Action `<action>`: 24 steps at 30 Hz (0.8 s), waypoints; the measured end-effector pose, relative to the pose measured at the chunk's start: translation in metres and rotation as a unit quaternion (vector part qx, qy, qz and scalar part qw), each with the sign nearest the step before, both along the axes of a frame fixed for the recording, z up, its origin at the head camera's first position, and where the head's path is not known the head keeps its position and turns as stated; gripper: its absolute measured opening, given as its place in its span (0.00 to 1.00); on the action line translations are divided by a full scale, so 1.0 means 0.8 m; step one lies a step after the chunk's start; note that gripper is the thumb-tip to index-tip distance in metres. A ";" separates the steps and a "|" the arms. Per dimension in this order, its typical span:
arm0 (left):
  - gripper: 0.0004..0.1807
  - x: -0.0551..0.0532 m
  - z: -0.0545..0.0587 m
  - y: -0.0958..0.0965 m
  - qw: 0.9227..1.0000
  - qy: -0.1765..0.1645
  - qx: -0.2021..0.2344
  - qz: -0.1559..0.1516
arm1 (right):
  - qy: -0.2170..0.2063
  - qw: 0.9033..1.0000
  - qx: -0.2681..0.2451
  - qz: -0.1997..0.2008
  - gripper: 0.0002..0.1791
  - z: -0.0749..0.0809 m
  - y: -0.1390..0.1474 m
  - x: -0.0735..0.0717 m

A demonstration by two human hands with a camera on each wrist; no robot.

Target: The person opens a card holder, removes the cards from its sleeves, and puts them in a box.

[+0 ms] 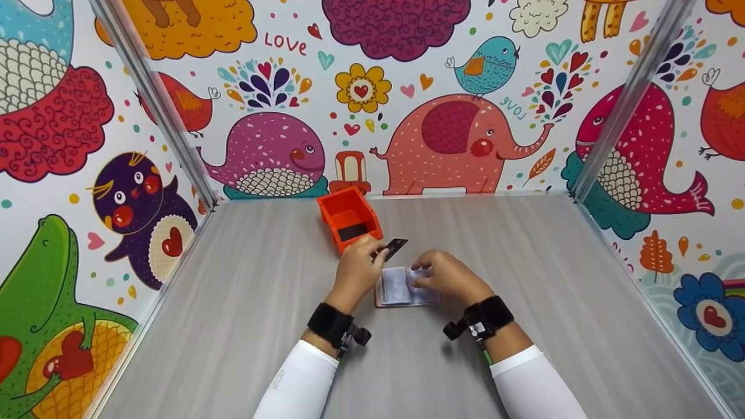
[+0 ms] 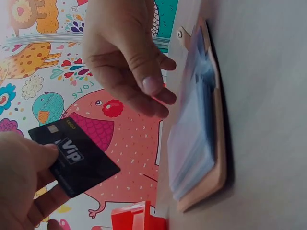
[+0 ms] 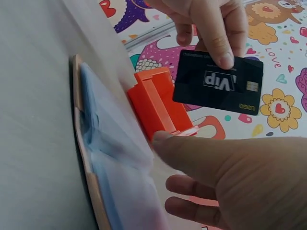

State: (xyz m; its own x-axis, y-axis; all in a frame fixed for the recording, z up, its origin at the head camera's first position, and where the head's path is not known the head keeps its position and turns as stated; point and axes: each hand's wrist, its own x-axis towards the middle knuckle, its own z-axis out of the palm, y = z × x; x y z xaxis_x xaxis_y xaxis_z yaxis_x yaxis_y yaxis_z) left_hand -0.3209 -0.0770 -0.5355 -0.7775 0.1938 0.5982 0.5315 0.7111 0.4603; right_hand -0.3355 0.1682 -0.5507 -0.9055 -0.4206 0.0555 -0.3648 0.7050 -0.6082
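Left hand [image 1: 359, 272] pinches a black card [image 1: 397, 248], thumb on the "Vip" face, fingers behind; gap closed down to card thickness. Grip takes one long edge only, likely so the chip end and opposite edge stay free and the card stays stiff and steerable. Card is in the air, above the worktop [image 1: 233, 308], between bin and holder. Right hand [image 1: 453, 278] holds nothing visible, thumb and fingers moderately apart, poised at the right-hand leaf of the card holder [image 1: 396, 286]; contact with the clear pocket, cannot tell. Fingers there probably serve to manage the thin leaves. Holder lies opened flat, well in from the worktop's side edges, presumably so both pocket faces are reachable. Orange bin [image 1: 344, 205] sits by the back edge, nearer the back-left corner than the back-right; low front faces the person, seemingly for easy reach-in. Flat black piece [image 1: 354, 231] inside, count unclear. Wrist straps [image 1: 330, 326] on both arms; printed wall [image 1: 361, 134] beyond the back edge
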 end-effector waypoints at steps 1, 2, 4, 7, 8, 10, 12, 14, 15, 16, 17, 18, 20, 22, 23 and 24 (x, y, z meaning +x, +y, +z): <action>0.08 0.000 0.000 -0.001 1.000 0.008 -0.007 0.007 | 0.000 1.000 0.007 0.002 0.16 0.001 0.001 0.001; 0.08 -0.001 0.001 -0.002 1.000 0.014 -0.013 0.012 | -0.002 1.000 0.014 0.003 0.16 0.001 0.002 0.001; 0.07 -0.001 0.003 -0.004 0.999 0.032 -0.029 0.025 | -0.001 1.000 0.027 0.011 0.16 0.001 0.003 0.003; 0.06 -0.003 0.006 -0.007 0.997 0.053 -0.047 0.039 | 0.001 0.999 0.048 0.022 0.15 -0.001 0.004 0.004; 0.06 -0.004 0.006 -0.008 0.996 0.057 -0.051 0.043 | 0.003 0.998 0.055 0.024 0.14 -0.002 0.004 0.004; 0.05 -0.006 0.009 -0.010 0.995 0.062 -0.058 0.050 | 0.008 0.997 0.067 0.029 0.13 -0.003 0.004 0.004; 0.05 -0.009 0.011 -0.013 0.994 0.066 -0.067 0.056 | 0.021 0.996 0.080 0.038 0.13 -0.004 0.003 0.004; 0.05 -0.012 0.014 -0.017 0.992 0.072 -0.080 0.063 | 0.034 0.995 0.088 0.041 0.13 -0.004 0.002 0.004; 0.04 -0.013 0.016 -0.018 0.991 0.076 -0.088 0.067 | 0.039 0.994 0.093 0.043 0.14 -0.004 0.002 0.004; 0.04 -0.015 0.017 -0.020 0.990 0.080 -0.096 0.071 | 0.043 0.993 0.096 0.045 0.14 -0.004 0.002 0.004; 0.04 -0.017 0.018 -0.022 0.989 0.082 -0.102 0.074 | 0.048 0.993 0.099 0.045 0.14 -0.004 0.001 0.004; 0.04 -0.020 0.019 -0.023 0.987 0.083 -0.110 0.078 | 0.048 0.993 0.099 0.043 0.14 -0.004 0.001 0.004; 0.04 -0.025 0.019 -0.027 0.985 0.082 -0.123 0.086 | 0.042 0.993 0.102 0.037 0.14 -0.004 0.000 0.005; 0.04 -0.032 0.019 -0.030 0.984 0.074 -0.132 0.093 | 0.035 0.994 0.103 0.032 0.14 -0.003 -0.001 0.006; 0.04 -0.035 0.019 -0.031 0.983 0.070 -0.138 0.098 | 0.031 0.994 0.103 0.028 0.14 -0.002 -0.002 0.007; 0.04 -0.038 0.019 -0.032 0.981 0.070 -0.145 0.104 | 0.030 0.994 0.104 0.028 0.14 -0.002 -0.002 0.008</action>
State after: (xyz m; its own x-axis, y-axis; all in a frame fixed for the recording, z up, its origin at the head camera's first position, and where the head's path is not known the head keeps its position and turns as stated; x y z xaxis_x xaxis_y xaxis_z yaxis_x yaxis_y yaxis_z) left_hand -0.3513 -0.1028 -0.5204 -0.7326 0.2184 0.6447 0.4051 0.9010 0.1551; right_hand -0.3294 0.1667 -0.5520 -0.8785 -0.4775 0.0153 -0.4373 0.7907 -0.4284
